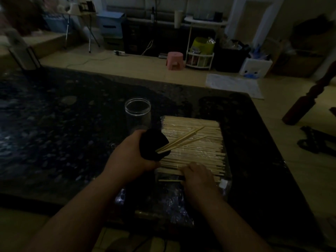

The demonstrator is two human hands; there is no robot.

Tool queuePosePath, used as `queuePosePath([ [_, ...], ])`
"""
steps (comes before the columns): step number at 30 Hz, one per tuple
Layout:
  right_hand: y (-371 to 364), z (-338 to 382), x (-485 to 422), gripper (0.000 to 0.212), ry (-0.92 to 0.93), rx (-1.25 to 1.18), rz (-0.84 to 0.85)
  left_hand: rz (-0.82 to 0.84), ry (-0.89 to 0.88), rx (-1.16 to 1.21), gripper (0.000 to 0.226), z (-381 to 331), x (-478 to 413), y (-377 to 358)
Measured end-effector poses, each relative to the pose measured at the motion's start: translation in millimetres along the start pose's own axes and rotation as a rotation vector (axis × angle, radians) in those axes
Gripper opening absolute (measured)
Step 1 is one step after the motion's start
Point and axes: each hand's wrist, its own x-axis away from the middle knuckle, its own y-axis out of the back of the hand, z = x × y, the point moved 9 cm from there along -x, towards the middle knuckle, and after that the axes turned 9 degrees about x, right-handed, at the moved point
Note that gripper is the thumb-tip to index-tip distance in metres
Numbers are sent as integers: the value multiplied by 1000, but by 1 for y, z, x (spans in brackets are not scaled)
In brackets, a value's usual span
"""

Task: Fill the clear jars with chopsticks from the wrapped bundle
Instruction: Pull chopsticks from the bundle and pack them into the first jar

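We are only getting started, as far as we can judge. The clear jar (137, 113) is standing upright on the tabletop (54, 124), just beyond the far left corner of the bundle (196, 153). It is looking empty, with no sticks showing through its wall. We are seeing only 1 jar here, though the task speaks of several. The bundle is lying flat in front of us as a wide, thick layer of pale sticks, and it is looking almost whole. Its plastic wrap (171, 204) is lying crumpled and opened on the near side, so the unwrapping is looking done. Our left hand (131, 157) is curling tightly around a dark cloth (154, 144), or something like it; the light is too dim for us to be sure what it is. About 3 loose chopsticks (181, 138) are poking out of that grip and slanting up to the right across the top of the bundle. Our right hand (198, 176) is resting on the near edge of the bundle with its fingers bent down onto the sticks. We cannot tell whether it is pinching any of them or only pressing on them. Nearly everything is remaining to be done: carrying these first sticks to the jar, then working through the rest of the pile.
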Motion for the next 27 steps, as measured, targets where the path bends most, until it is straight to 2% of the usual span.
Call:
queuePosePath([
  [9,4,-1,-4,45,-50,10,-37,13,8,8,86,-3,2,2],
  [12,0,-3,-4,49,-63,-1,16,13,15,12,85,-4,2,1],
  [17,2,-4,-6,29,-65,-2,-2,21,17,13,88,-4,2,0],
  [21,-1,-3,-6,31,-39,49,37,15,18,10,89,-4,2,0],
  [27,-4,-3,-9,27,7,-47,111,26,13,15,88,-5,1,-2],
])
